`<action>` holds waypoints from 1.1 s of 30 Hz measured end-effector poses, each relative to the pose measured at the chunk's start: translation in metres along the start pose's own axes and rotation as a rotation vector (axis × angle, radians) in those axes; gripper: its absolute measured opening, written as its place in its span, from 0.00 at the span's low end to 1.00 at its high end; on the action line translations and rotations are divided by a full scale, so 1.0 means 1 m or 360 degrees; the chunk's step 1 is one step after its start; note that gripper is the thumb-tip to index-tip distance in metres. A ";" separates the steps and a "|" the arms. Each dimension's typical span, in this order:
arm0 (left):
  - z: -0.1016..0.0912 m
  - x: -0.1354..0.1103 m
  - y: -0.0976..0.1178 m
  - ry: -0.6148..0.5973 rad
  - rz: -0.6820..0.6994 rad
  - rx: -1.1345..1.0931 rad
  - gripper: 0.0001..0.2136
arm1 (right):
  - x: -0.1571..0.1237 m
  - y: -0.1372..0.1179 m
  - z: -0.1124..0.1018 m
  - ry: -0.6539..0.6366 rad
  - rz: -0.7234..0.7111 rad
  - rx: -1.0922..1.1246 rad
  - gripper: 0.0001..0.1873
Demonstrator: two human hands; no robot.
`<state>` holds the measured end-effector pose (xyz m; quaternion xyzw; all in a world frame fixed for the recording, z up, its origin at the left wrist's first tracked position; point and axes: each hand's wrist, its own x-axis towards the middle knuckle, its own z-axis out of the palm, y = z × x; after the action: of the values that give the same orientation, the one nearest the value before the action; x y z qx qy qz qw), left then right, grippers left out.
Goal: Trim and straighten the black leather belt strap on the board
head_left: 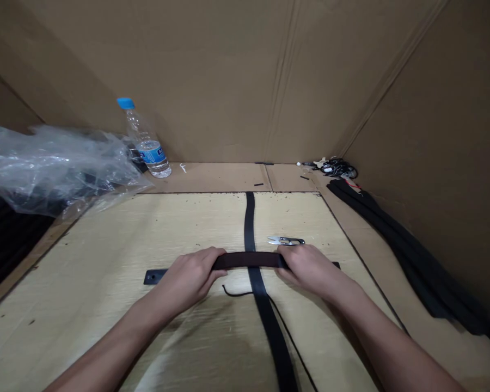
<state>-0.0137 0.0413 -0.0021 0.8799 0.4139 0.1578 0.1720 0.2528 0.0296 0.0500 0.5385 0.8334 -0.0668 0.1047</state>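
A short dark strap (251, 259) is stretched sideways between my hands, arching a little above the board. My left hand (194, 272) is closed around its left part, and a flat black end with a small hole sticks out past the wrist. Around the right part my right hand (304, 264) is closed too, with a bit of the end showing beyond it. Under this strap a long black strap (265, 310) runs from the board's far edge toward me. A thin black cord (288, 326) lies beside and under it. Small thread snips (286, 240) lie just beyond my right hand.
The pale wooden board (85, 294) is walled by cardboard (212, 71). At the back left stands a water bottle (149, 144) beside a clear plastic bag (61, 169). Tangled black cords (337, 167) sit back right, and black straps (400, 261) lie along the right side.
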 end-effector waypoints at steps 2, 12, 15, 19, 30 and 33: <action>0.000 0.000 -0.001 0.0002 0.0013 0.0000 0.12 | 0.000 -0.003 0.000 -0.0037 -0.0012 -0.0057 0.13; 0.000 -0.004 0.007 -0.0146 -0.0033 -0.0064 0.13 | 0.006 -0.015 0.003 -0.0132 0.0060 -0.0212 0.11; 0.006 -0.006 0.006 -0.0131 -0.0028 -0.0036 0.13 | 0.008 -0.018 0.006 -0.0159 0.0093 -0.0254 0.11; 0.011 -0.007 0.006 -0.0119 0.0024 -0.0019 0.13 | 0.008 -0.022 0.009 -0.0153 0.0075 -0.0285 0.12; 0.013 -0.007 0.011 -0.0105 0.0056 0.0027 0.12 | 0.010 -0.032 0.010 -0.0212 0.0121 -0.0289 0.14; 0.010 -0.005 0.010 -0.0098 0.0029 -0.0060 0.12 | 0.010 -0.030 0.010 -0.0185 0.0108 -0.0269 0.12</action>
<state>-0.0059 0.0296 -0.0074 0.8847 0.3973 0.1398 0.1997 0.2223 0.0234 0.0379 0.5508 0.8100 -0.0238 0.2001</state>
